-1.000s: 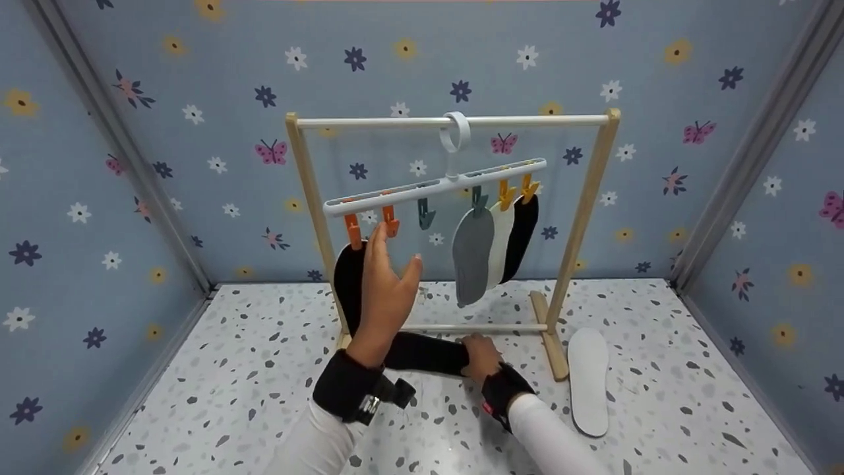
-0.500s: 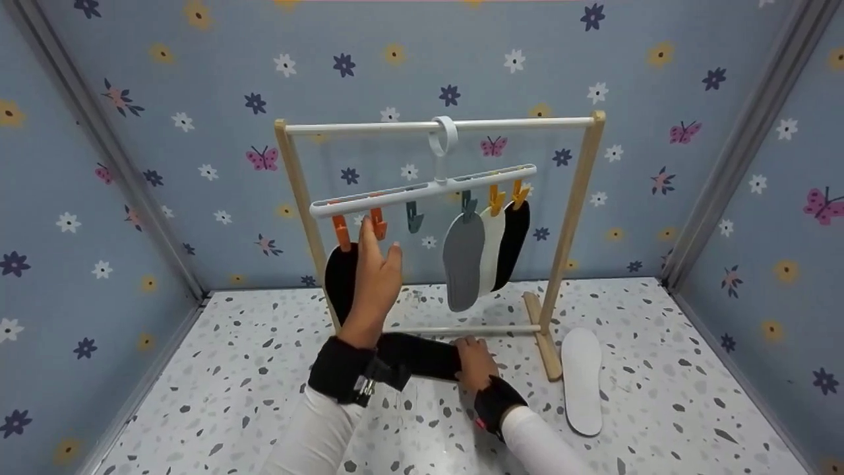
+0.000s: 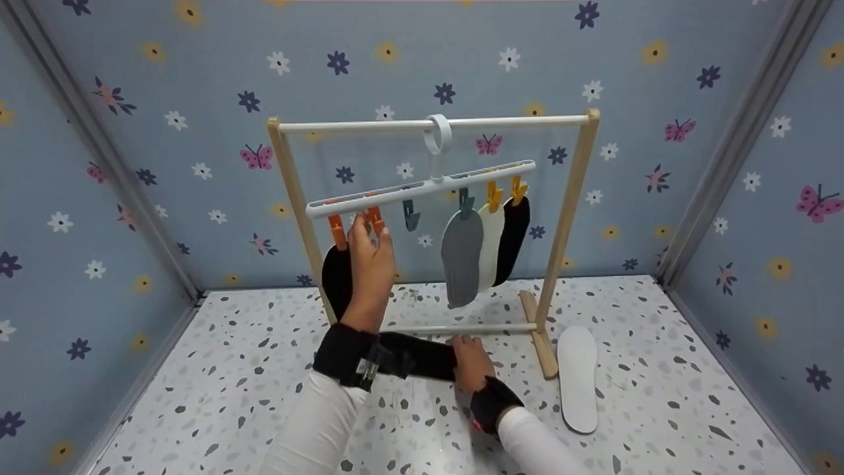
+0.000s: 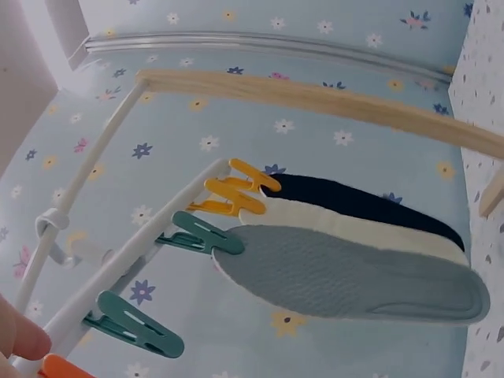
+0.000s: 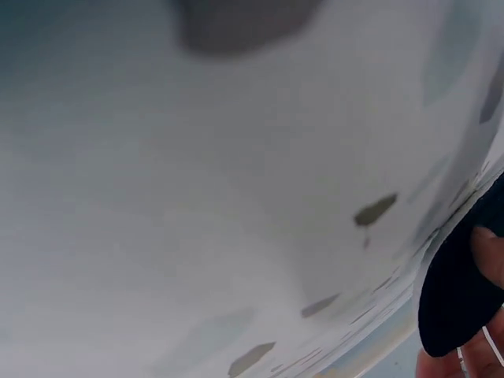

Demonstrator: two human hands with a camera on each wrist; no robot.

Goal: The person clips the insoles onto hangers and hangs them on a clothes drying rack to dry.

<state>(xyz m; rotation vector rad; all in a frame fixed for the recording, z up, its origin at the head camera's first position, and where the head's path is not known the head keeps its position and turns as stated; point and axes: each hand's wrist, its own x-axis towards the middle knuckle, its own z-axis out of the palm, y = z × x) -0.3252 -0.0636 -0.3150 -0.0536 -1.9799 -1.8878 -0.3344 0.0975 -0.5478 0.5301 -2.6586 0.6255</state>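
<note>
In the head view my left hand [image 3: 372,274] is raised to the second orange clothespin [image 3: 375,219] on the white clip hanger [image 3: 395,194], thumb and fingers on either side of it. Its fingertip [image 4: 31,340] shows beside the hanger bar in the left wrist view. Low in front of the rack, my right hand [image 3: 473,364] grips one end of a black insole [image 3: 432,359]; the right wrist view shows the thumb on its dark face [image 5: 453,303] and fingers beneath. The left forearm strap hides its other end. Another black insole [image 3: 336,280] hangs from the first orange clothespin [image 3: 337,232].
The hanger's ring [image 3: 438,134] loops over the wooden rack's [image 3: 567,218] top bar. Grey [image 3: 463,257], cream [image 3: 489,251] and black [image 3: 514,241] insoles hang at right. One green clothespin [image 4: 142,324] holds nothing. A white insole [image 3: 577,379] lies on the speckled floor.
My left thumb has drawn in toward the fingers at the second orange clothespin. The right hand keeps its grip on the black insole. The whole head view has shifted slightly.
</note>
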